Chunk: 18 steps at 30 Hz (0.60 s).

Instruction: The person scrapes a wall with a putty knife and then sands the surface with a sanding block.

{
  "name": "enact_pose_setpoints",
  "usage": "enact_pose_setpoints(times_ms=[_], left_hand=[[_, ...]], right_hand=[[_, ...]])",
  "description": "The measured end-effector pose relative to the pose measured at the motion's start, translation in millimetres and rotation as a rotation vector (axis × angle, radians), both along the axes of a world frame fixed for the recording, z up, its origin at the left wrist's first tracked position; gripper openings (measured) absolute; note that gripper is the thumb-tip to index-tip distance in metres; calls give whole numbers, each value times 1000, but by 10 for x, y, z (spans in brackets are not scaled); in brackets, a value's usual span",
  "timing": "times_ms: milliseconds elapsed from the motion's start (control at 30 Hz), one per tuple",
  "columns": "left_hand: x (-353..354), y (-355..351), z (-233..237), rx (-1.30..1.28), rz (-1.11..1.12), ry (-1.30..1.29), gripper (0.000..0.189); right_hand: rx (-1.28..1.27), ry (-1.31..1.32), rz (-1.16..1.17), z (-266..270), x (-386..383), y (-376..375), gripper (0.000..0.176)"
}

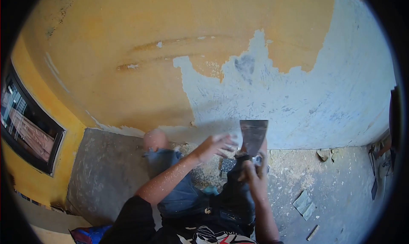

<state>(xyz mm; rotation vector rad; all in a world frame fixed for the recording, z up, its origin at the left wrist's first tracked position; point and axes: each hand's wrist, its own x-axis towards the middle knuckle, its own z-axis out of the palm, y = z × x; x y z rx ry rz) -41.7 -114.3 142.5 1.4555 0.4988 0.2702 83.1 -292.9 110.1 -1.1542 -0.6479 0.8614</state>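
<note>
Scraper [254,139] sits in the right hand [255,176], fingers closed round its near end, long axis pointing forward, blade toward the patchy wall [294,103]; left hand [211,149] hangs empty, fingers loosely spread, just left of the scraper.

Shirt [174,227]: black — carries a white-and-red print [221,236] with lettering [230,233]
Left sleeve [132,218]: also black, ends short
Jeans [183,193]: faded blue — fray open at the left knee [155,140]
Left forearm [169,180]: bare, flecked with white specks
</note>
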Motion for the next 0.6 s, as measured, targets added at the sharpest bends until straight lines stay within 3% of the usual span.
enact_pose_setpoints(times_ms=[67, 133, 200, 267, 300, 367, 400, 467, 600], left_hand=[[9, 199, -45, -466, 133, -253, 56], [120, 479, -364, -421, 239, -268, 53], [194, 589, -501, -485, 412, -410, 46], [293, 663, -625, -467, 507, -463, 40], [296, 744, -752, -455, 529, -469, 37], [234, 883, -950, -457, 561, -456, 35], [221, 965, -997, -448, 590, -448, 34], [216, 1064, -1131, -437, 592, -463, 34], [215, 1182, -1292, -440, 605, -478, 31]], right_hand=[[-118, 156, 109, 111, -212, 340, 43], [-130, 143, 107, -243, -324, 800, 20], [-117, 84, 105, -542, -365, 1175, 22], [-108, 247, 332, -722, -352, 1416, 34], [-114, 251, 327, -840, -334, 1527, 34], [-112, 6, 310, -1028, -271, 1755, 39], [-111, 5, 302, -1074, -262, 1864, 39], [-91, -238, 148, -1204, -301, 1974, 42], [-198, -423, -5, -1417, -459, 2082, 43]])
